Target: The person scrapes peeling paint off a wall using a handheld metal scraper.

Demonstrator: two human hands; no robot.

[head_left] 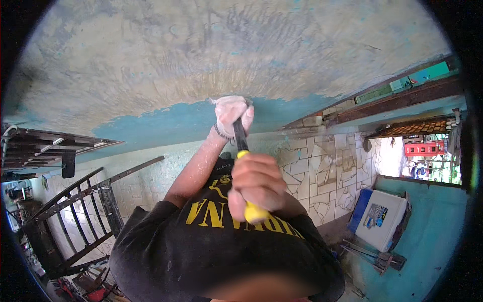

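Observation:
A wall (pixel 201 50) of rough, scraped grey-beige plaster fills the upper view, with a ragged band of turquoise paint (pixel 166 121) along its lower part. My left hand (pixel 233 111), in a whitish glove with a dark beaded band at the wrist, is closed round the front of a yellow-handled tool (pixel 241 137), right at the paint's edge. It looks like a scraper, but the glove hides its head. My bare right hand (pixel 257 182) wraps round the yellow grip, slightly blurred. The dark shaft shows between both hands, and pale dust specks my left forearm.
At left stand a dark metal railing (pixel 83 216) and a barred frame (pixel 43 148). Irregular stone tiles (pixel 322 173) lie beyond my right arm. A white-and-blue cooler box (pixel 381 220) sits at lower right beside long metal tools (pixel 377 257). A red crate (pixel 424 148) shows through an opening.

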